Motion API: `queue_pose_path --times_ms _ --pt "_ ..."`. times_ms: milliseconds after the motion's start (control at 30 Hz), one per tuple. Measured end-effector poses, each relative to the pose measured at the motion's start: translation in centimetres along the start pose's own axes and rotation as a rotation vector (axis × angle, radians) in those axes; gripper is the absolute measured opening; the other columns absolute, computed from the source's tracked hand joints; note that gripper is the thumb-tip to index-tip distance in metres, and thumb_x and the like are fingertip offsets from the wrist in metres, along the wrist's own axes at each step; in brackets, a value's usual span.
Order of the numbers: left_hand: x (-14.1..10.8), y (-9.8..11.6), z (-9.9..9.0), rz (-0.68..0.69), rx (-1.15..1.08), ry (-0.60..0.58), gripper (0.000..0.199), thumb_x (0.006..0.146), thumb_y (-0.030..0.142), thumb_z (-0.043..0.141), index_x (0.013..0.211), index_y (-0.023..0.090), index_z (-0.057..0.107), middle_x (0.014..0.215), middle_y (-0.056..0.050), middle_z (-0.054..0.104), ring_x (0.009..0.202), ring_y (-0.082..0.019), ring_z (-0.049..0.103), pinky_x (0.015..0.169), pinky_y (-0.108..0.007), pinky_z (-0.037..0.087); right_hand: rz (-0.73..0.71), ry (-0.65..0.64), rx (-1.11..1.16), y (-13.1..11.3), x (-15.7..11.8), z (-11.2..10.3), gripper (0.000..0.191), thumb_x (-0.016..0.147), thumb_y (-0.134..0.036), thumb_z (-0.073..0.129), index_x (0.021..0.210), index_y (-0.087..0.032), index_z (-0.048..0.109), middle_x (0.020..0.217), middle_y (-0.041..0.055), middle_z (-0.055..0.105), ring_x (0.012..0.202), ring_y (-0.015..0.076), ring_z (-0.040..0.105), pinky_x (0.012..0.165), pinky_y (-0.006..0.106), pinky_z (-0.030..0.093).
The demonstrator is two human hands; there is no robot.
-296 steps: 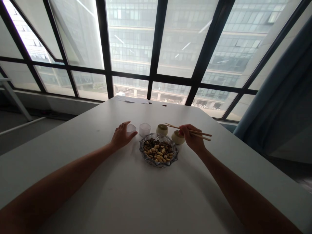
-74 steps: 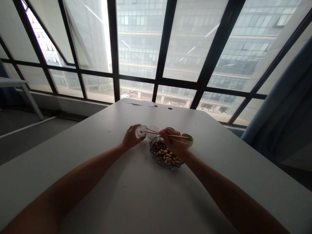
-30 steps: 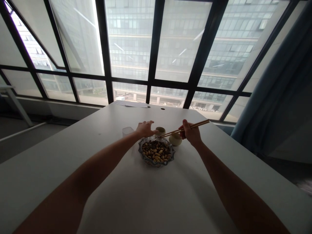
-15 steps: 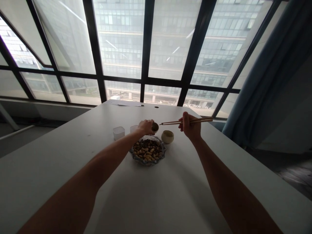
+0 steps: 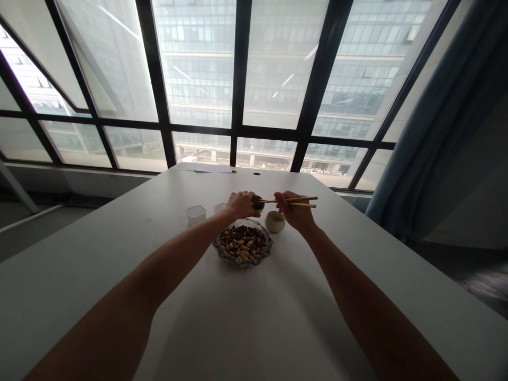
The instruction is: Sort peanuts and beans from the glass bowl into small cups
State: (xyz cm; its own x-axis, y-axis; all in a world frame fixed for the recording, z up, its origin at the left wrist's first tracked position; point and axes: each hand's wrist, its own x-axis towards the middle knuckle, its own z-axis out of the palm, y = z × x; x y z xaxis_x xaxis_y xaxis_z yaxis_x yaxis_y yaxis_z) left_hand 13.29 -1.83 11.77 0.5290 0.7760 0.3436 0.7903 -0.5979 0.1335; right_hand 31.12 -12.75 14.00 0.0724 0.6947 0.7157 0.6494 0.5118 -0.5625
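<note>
My left hand [image 5: 243, 205] grips a small round cup [image 5: 257, 204] from its left side, tilted so that its dark opening faces right, above the back rim of a glass bowl. My right hand [image 5: 291, 208] holds a pair of wooden chopsticks [image 5: 305, 201], their tips pointing left into the cup's mouth. Whether the tips hold anything cannot be seen. The scalloped glass bowl [image 5: 243, 260] is full of peanuts and darker nuts or seeds. A second pale round cup [image 5: 274, 222] stands upright on the table, right of the bowl and below my right hand.
Left of the bowl, on the white table [image 5: 246, 317], stands a translucent square container [image 5: 196, 215], with another [image 5: 219, 208] partly behind my left hand. Papers [image 5: 204, 168] lie at the far edge, before the windows. A blue curtain [image 5: 413, 127] hangs at the right.
My right hand has moved left with the chopsticks, bringing their tips into the cup's opening. The cup in my left hand now shows its mouth turned more to the right.
</note>
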Motion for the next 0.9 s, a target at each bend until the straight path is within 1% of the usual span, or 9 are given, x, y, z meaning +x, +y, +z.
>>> queue_pose_path --times_ms 167,233,300,400,567,633,700,800,900 --pt "0.7 -0.5 0.5 -0.057 0.038 -0.142 0.072 0.067 0.071 0.071 0.116 0.02 0.065 0.116 -0.012 0.072 0.109 -0.032 0.065 0.1 -0.045 0.042 0.057 0.141 0.113 -0.8 0.2 -0.7 0.064 0.088 -0.076 0.048 0.064 -0.019 0.063 0.05 0.003 0.06 0.041 0.0124 0.054 0.041 0.024 0.042" --pt "1.0 -0.8 0.7 -0.09 0.051 -0.202 0.072 0.066 0.074 0.069 0.113 0.019 0.066 0.114 -0.013 0.073 0.108 -0.033 0.065 0.101 -0.046 0.042 0.112 0.133 0.185 -1.5 0.4 -1.3 0.066 0.086 -0.078 0.049 0.06 -0.019 0.062 0.044 0.0021 0.056 0.035 0.0108 0.048 0.035 0.023 0.037" --pt "1.3 -1.1 1.0 -0.113 0.056 -0.246 0.073 0.066 0.076 0.068 0.113 0.02 0.067 0.115 -0.014 0.072 0.109 -0.033 0.065 0.101 -0.047 0.041 0.179 0.046 0.238 -2.1 0.5 -1.8 0.069 0.082 -0.081 0.051 0.054 -0.018 0.061 0.038 0.0017 0.052 0.03 0.0095 0.043 0.032 0.023 0.032" --pt "1.5 -1.3 1.3 -0.121 0.073 -0.28 0.074 0.066 0.078 0.066 0.111 0.019 0.067 0.117 -0.015 0.072 0.111 -0.033 0.064 0.103 -0.048 0.039 0.257 -0.173 0.272 -3.0 0.6 -2.2 0.071 0.077 -0.083 0.055 0.049 -0.018 0.06 0.032 0.0013 0.047 0.026 0.0085 0.038 0.029 0.022 0.028" --pt "1.3 -1.1 0.9 -0.089 0.096 -0.299 0.078 0.07 0.078 0.064 0.115 0.015 0.067 0.118 -0.018 0.071 0.116 -0.036 0.063 0.106 -0.049 0.037 0.278 -0.511 0.234 -3.5 0.1 -1.6 0.07 0.078 -0.08 0.057 0.049 -0.017 0.061 0.033 0.0015 0.05 0.027 0.0078 0.04 0.031 0.02 0.031" --pt "0.9 -1.2 0.4 -0.074 0.088 -0.254 0.077 0.077 0.075 0.059 0.123 0.013 0.064 0.123 -0.019 0.07 0.12 -0.037 0.06 0.108 -0.051 0.035 0.271 -0.587 0.219 -3.5 -0.3 -0.8 0.069 0.079 -0.08 0.056 0.052 -0.016 0.061 0.037 0.002 0.054 0.029 0.0083 0.044 0.033 0.02 0.034" --pt "0.2 -1.6 -0.2 -0.054 0.071 -0.146 0.073 0.085 0.07 0.053 0.131 0.013 0.06 0.129 -0.019 0.067 0.124 -0.036 0.058 0.111 -0.052 0.033 0.255 -0.599 0.218 -3.4 -0.6 0.0 0.068 0.08 -0.079 0.056 0.056 -0.016 0.062 0.04 0.0022 0.056 0.033 0.0096 0.049 0.035 0.02 0.038" --pt "-1.9 -3.4 -1.2 0.02 0.051 0.089 0.06 0.094 0.059 0.048 0.132 0.015 0.061 0.132 -0.016 0.066 0.126 -0.033 0.057 0.115 -0.051 0.028 0.222 -0.507 0.239 -2.9 -0.9 1.2 0.066 0.079 -0.08 0.056 0.061 -0.017 0.062 0.044 0.0017 0.058 0.037 0.011 0.053 0.038 0.021 0.041" --pt "-5.1 -6.1 -2.0 0.112 0.046 0.27 0.048 0.097 0.053 0.048 0.123 0.017 0.067 0.127 -0.012 0.07 0.121 -0.031 0.06 0.115 -0.05 0.029 0.212 -0.376 0.247 -2.4 -1.0 1.8 0.067 0.076 -0.083 0.058 0.063 -0.017 0.063 0.047 0.0026 0.06 0.039 0.012 0.055 0.038 0.022 0.042"
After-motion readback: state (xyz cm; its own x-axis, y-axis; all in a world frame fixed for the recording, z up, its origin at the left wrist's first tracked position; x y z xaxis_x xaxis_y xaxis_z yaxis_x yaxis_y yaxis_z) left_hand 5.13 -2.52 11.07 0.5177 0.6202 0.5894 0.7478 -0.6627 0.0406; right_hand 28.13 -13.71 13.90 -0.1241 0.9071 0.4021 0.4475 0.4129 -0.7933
